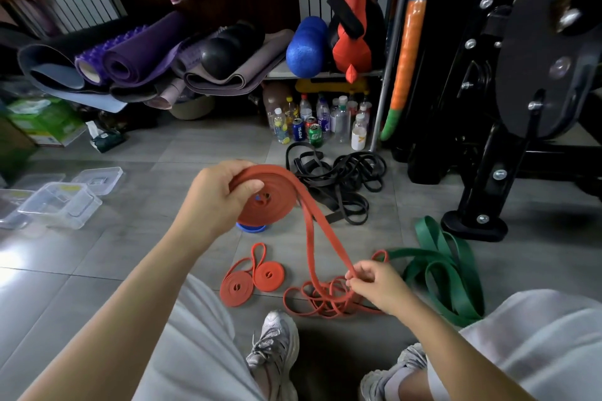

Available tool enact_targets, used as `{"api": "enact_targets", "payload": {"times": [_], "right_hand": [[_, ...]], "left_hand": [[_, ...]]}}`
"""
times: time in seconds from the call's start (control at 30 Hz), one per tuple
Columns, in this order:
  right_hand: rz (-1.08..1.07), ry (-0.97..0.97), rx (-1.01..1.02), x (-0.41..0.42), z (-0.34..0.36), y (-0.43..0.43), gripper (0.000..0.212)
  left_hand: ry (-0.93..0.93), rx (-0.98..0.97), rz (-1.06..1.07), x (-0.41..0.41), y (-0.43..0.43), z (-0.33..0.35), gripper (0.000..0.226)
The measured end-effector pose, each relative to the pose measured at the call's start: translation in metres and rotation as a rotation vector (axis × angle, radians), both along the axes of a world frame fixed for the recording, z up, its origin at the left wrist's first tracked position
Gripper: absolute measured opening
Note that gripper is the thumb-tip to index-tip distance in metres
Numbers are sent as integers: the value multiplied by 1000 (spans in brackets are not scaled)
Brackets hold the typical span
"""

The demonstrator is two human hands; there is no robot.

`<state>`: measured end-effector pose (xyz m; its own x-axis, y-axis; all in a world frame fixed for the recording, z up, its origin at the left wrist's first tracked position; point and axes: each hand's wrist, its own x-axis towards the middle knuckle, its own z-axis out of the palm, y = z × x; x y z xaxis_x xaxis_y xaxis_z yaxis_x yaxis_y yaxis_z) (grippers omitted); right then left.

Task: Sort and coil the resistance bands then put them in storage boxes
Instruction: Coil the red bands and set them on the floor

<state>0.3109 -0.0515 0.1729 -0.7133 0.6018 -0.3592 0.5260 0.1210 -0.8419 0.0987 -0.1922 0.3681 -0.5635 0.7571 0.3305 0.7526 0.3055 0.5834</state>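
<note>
Holding red band (pixel 270 195) as a flat spiral coil, up off the floor, in left hand (pixel 215 195): thumb across the near face, fingers curled round the back. Two strands leave the coil's right edge and drop to right hand (pixel 374 283), which pinches them between thumb and fingertips, other fingers loosely curled.

Strands carry on into a loose red tangle (pixel 322 301) on the floor, under and just left of right hand.

Two red coils (pixel 268 275) lie flat on the floor, touching, left of right hand and below left hand. A loop of band arcs between them on the far side.

Blue coil (pixel 250 227) sits on the floor just under the held coil, mostly hidden.

Green bands (pixel 439 270) are heaped uncoiled right of right hand.

Black bands (pixel 338 185) are piled uncoiled right of left hand, further out.

Clear storage boxes (pixel 62 205) are on the floor well left of left hand. Contents: can't tell.

Bottles and cans (pixel 319 120) stand beyond the black pile. Rolled mats (pixel 130 58) are up-left of left hand. Black machine frame (pixel 482 156) is far right.
</note>
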Motion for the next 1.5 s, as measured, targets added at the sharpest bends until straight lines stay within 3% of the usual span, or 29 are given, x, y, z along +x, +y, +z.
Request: {"api": "enact_targets", "payload": {"times": [0.17, 0.4, 0.5, 0.7, 0.83, 0.9, 1.0, 1.13, 1.23, 1.37, 1.43, 1.5], "right_hand": [[-215, 43, -140, 12, -2, 15, 9], [-529, 381, -760, 27, 6, 29, 13], [-576, 558, -988, 28, 9, 29, 15], [-565, 689, -1134, 28, 8, 35, 16], [-576, 545, -985, 26, 4, 40, 41], [-600, 386, -871, 23, 1, 41, 40], [-542, 129, -608, 20, 3, 37, 19], [-320, -88, -122, 13, 30, 24, 33], [-189, 89, 15, -3, 68, 9, 39], [-20, 461, 46, -25, 115, -8, 22], [67, 485, 129, -32, 125, -10, 31], [95, 449, 280, -36, 130, -10, 27]], "left_hand": [[0, 2, 28, -8, -7, -5, 17], [-23, -29, 75, -19, -11, -12, 12], [-40, -41, 92, -21, -11, -16, 12], [-68, -59, 133, -30, -12, -19, 16], [-54, -95, 123, -32, -13, -17, 17], [-70, -132, 78, -29, -12, -16, 17], [-88, -197, -17, -16, -8, -13, 14], [-81, -295, -136, 9, 1, -15, 14], [-69, -330, -185, 25, 9, -20, 15], [-38, -347, -217, 36, 17, -21, 17], [-15, -356, -222, 39, 18, -20, 18], [-5, -354, -229, 39, 17, -20, 17]]}}
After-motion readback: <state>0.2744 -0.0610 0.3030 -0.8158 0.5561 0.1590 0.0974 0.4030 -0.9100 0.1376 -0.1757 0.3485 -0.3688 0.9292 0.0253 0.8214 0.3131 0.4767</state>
